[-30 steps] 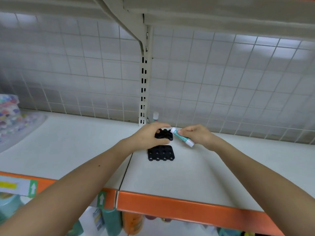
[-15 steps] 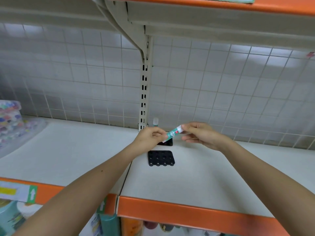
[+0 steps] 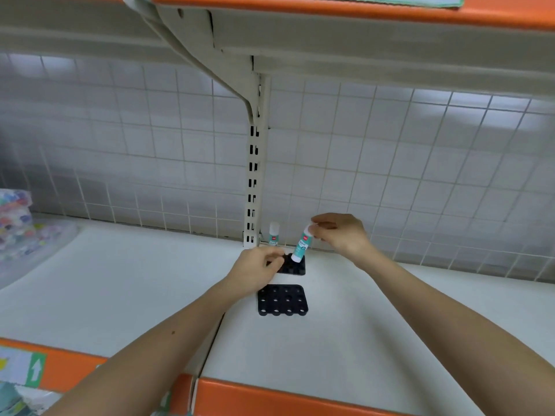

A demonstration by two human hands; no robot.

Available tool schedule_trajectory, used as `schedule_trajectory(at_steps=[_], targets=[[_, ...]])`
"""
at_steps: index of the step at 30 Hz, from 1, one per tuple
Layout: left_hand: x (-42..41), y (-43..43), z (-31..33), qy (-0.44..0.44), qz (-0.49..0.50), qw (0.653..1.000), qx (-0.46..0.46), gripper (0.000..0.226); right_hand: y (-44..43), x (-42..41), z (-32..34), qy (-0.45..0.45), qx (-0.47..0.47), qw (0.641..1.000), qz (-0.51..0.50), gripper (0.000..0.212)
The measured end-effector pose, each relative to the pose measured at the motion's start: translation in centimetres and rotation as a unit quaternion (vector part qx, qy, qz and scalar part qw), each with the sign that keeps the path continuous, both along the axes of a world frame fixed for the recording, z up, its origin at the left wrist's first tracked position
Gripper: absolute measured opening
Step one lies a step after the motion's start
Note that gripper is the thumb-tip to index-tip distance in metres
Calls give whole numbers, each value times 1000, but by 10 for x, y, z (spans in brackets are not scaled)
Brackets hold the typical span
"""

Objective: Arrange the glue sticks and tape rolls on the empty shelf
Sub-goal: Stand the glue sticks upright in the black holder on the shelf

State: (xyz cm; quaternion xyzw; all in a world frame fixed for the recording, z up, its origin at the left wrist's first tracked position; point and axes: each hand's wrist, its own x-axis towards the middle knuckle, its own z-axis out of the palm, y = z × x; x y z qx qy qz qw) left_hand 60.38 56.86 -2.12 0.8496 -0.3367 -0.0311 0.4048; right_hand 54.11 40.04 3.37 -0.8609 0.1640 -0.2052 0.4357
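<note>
Right grip (image 3: 339,235) pinches the stick (image 3: 301,244) by its white cap, fingertips closed on the top. The stick leans, its base touching a hole in the rear tray (image 3: 300,269) near the back edge of the shelf (image 3: 390,325). Your left grip (image 3: 255,268) holds that tray's left side, fingers curled on it. A front tray (image 3: 282,300) lies just toward the front edge, its holes unfilled. A second stick (image 3: 274,235) stands upright at the back edge. Judge the stick light, stiff and smooth. It should pivot easily from the cap, yet the cap might pull off, so gripping the barrel lower down looks safer for pressing it home.
</note>
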Motion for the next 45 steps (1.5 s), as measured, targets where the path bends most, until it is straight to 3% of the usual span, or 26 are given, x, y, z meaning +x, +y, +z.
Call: schedule_trajectory(at_steps=[2,6,11,25,34,37,40,45], targets=[[5,2,-5,-62,-21,995,79,34,2,12,-1,6,-47,999,-16,28],[14,-1,-17,-95,-67,970,214,34,9,34,-3,6,-95,995,-13,26],[22,-4,-12,-117,-79,952,273,35,16,52,-3,24,-118,992,30,28],[20,-6,-5,-191,-90,929,303,38,17,69,-15,58,-138,987,65,27],[21,-6,-8,-124,-106,942,292,39,24,56,-28,25,-74,996,33,25],[21,-4,-3,-74,-106,954,270,41,22,52,-22,69,-51,995,46,38],[17,-2,0,-102,-92,964,229,38,13,39,-18,95,-18,995,39,56],[-10,-18,-6,-173,-73,971,147,36,-21,-15,-26,99,-43,994,4,39]])
